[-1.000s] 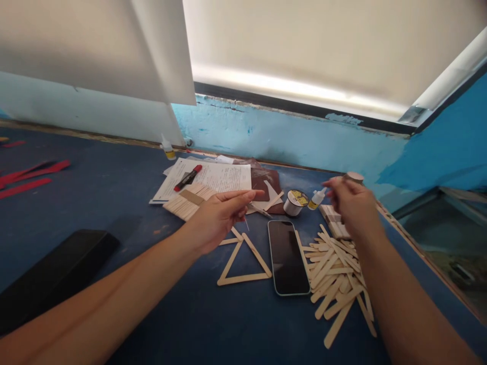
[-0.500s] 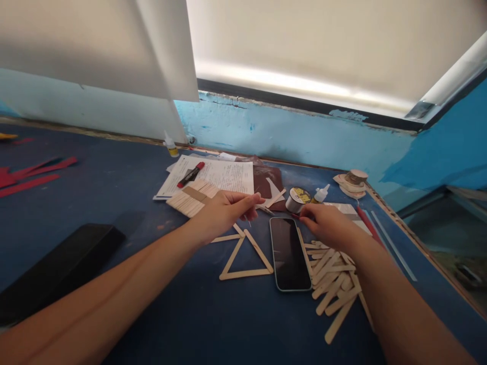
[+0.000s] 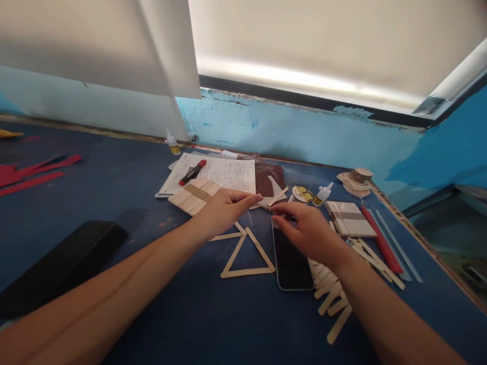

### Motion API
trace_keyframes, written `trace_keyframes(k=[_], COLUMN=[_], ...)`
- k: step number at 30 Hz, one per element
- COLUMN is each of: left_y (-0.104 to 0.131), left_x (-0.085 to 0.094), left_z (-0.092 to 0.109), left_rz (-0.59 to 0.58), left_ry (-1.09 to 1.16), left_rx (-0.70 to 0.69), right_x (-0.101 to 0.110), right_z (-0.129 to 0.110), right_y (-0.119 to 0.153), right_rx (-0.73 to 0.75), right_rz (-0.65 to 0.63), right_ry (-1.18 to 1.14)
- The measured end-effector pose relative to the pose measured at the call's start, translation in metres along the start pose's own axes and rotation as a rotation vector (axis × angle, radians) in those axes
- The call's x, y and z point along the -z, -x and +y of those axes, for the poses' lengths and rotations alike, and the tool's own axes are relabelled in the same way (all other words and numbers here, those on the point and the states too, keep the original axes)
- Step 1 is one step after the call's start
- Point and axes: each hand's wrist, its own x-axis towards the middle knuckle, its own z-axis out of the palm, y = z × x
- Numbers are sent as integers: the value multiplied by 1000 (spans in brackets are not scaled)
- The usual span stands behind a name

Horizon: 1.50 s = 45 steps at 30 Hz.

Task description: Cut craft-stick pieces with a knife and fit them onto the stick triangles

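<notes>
My left hand (image 3: pixel 228 210) is closed in a pinch, and a thin pale thread (image 3: pixel 250 218) hangs below its fingertips. Just to the right, my right hand (image 3: pixel 304 225) hovers over the top of a phone (image 3: pixel 292 263), its thumb and fingers drawn together. Whatever sits between those fingertips is too small to make out. Below the hands, several wooden craft sticks form a triangle (image 3: pixel 247 274) on the blue table. Behind my right hand is a spool (image 3: pixel 303 193) with a yellow and black label, partly hidden.
Loose craft sticks (image 3: pixel 335 299) lie beside the phone, partly under my right arm. Bundled sticks (image 3: pixel 190 200), printed papers (image 3: pixel 228 175) and a red-capped marker (image 3: pixel 192 172) lie beyond. Glue bottles (image 3: pixel 323 194) (image 3: pixel 172 143) stand farther back. A black case (image 3: pixel 64 268) is at left.
My right hand has moved left, from beside the spool to over the phone's top, closer to my left hand. The bundle at right is now uncovered. My left hand has barely moved.
</notes>
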Motion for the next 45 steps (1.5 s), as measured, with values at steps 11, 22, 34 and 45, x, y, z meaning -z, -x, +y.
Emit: trace_keyframes(k=[11, 22, 34, 45], left_y=[-3, 4, 2, 5], left_x=[5, 5, 8, 11], left_z=[-8, 1, -1, 5], left_rz=[-3, -44, 6, -19], left_ry=[-305, -369, -490, -559], left_rx=[-23, -36, -44, 3], right_x=[-36, -34, -32, -32], right_z=[-17, -27, -25, -28], right_y=[1, 2, 3, 4], right_rx=[302, 279, 262, 217], right_rz=[-96, -78, -99, -106], right_ry=[-30, -26, 19, 28])
